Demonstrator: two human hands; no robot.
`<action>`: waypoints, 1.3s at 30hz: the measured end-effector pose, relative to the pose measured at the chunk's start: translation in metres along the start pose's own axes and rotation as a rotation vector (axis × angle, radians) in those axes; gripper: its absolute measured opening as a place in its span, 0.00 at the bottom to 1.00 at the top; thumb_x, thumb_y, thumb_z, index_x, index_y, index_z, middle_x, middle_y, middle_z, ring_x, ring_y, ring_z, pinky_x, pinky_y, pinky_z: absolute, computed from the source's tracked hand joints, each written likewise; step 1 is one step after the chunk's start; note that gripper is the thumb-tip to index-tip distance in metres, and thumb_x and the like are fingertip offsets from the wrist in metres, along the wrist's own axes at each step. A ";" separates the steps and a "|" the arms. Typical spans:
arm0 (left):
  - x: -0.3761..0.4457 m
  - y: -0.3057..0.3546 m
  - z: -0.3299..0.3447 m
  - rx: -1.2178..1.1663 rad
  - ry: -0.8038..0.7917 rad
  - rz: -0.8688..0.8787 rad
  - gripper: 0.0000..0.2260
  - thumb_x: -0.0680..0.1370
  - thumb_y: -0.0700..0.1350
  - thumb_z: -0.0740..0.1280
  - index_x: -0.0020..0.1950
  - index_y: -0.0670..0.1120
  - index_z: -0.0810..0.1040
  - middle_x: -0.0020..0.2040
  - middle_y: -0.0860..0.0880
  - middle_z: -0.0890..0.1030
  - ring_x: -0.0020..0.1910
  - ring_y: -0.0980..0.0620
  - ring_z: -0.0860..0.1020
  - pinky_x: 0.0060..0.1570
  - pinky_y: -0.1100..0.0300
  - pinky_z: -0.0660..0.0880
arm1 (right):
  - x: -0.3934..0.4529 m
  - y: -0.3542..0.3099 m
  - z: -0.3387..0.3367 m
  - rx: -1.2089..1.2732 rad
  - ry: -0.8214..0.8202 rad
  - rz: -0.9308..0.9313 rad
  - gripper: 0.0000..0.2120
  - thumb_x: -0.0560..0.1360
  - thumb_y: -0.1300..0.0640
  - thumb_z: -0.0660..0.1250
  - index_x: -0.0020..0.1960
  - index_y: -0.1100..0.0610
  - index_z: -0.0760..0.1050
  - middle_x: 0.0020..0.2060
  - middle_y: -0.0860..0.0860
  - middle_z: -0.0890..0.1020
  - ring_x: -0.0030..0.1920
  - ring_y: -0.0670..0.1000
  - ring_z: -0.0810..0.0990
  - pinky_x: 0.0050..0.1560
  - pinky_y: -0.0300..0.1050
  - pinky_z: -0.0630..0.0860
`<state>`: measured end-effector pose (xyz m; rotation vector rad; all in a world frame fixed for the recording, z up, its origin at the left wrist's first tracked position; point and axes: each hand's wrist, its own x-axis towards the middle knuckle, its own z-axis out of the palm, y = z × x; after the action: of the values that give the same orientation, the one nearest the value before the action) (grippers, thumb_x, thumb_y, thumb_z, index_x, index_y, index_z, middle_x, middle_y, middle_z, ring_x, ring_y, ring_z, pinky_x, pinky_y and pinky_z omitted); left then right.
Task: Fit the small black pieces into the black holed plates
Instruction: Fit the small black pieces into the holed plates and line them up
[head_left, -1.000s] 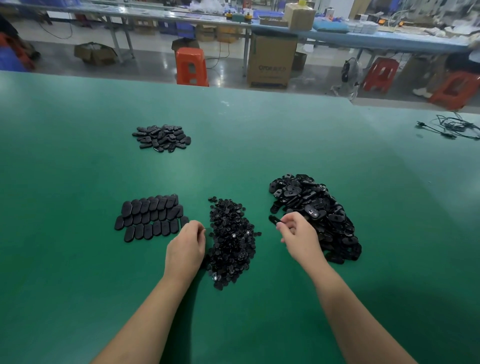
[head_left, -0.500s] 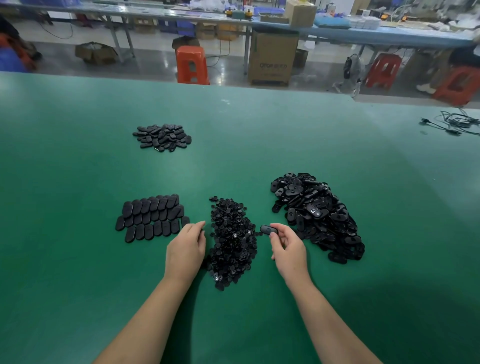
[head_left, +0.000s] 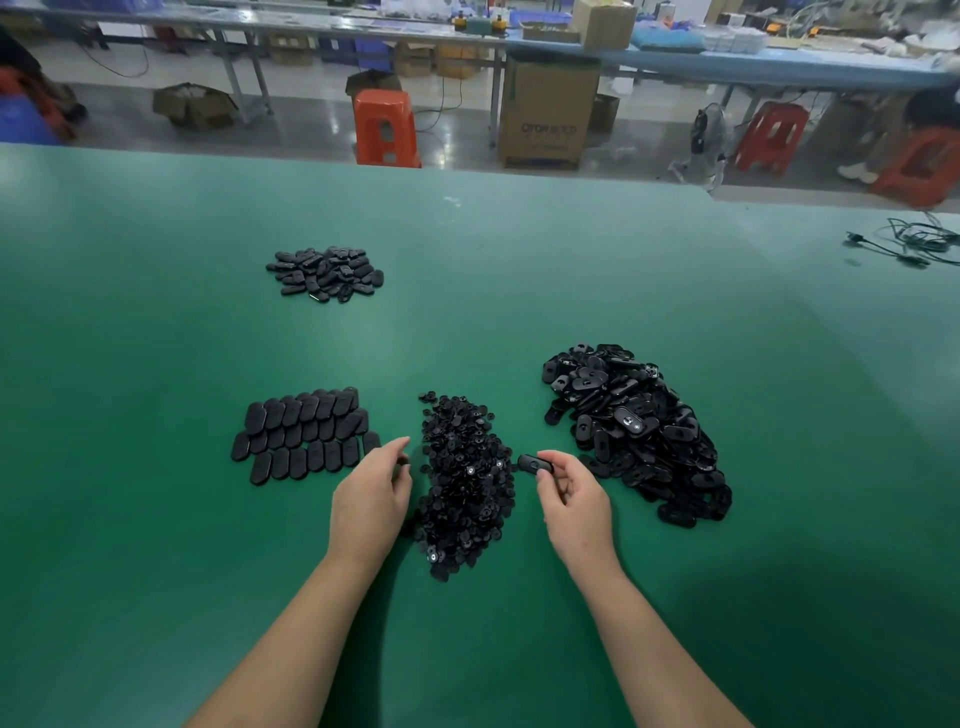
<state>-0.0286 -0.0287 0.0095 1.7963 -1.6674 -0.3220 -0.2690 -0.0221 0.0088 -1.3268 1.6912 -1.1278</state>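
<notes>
The right hand (head_left: 574, 499) pinches one holed plate (head_left: 535, 463) between thumb and fingers, holding it just beside the right edge of the heap of small pieces (head_left: 465, 483), presumably so a piece can be pressed into its hole without a long reach. The left hand (head_left: 370, 493) hovers at the heap's left edge with its fingers narrowly curled toward the thumb; whether they already hold a piece I cannot tell. The big pile of loose plates (head_left: 639, 431) lies to the right on the green counter (head_left: 156, 519), well within reach as stock. Neat rows of ovals (head_left: 304, 434) sit to the left, likely finished work, with another small pile (head_left: 327, 274) farther toward the counter's far edge. Compared with half a second ago, the plate sits a little closer to the heap, and the left fingers have opened slightly.
</notes>
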 end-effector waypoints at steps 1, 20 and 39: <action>0.000 0.001 0.000 -0.001 0.000 -0.003 0.16 0.80 0.39 0.67 0.68 0.45 0.78 0.58 0.51 0.83 0.51 0.51 0.82 0.52 0.55 0.79 | 0.000 0.000 0.000 -0.001 0.002 -0.004 0.09 0.81 0.59 0.67 0.57 0.47 0.79 0.40 0.47 0.83 0.34 0.41 0.75 0.33 0.33 0.71; 0.004 0.002 -0.007 -0.260 0.026 -0.166 0.11 0.80 0.37 0.69 0.60 0.47 0.82 0.48 0.53 0.85 0.30 0.61 0.76 0.35 0.66 0.74 | 0.003 0.000 0.001 -0.009 -0.002 -0.011 0.09 0.81 0.59 0.66 0.55 0.45 0.78 0.38 0.48 0.82 0.31 0.41 0.73 0.31 0.34 0.69; 0.015 0.082 0.009 -0.592 -0.352 -0.142 0.12 0.79 0.37 0.69 0.44 0.53 0.84 0.28 0.54 0.79 0.26 0.57 0.74 0.29 0.63 0.75 | 0.004 0.003 0.002 0.013 0.010 -0.015 0.08 0.81 0.58 0.66 0.56 0.48 0.80 0.42 0.46 0.83 0.38 0.45 0.79 0.38 0.36 0.76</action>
<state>-0.0967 -0.0436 0.0560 1.4550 -1.4526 -1.1222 -0.2694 -0.0259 0.0055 -1.3295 1.6813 -1.1538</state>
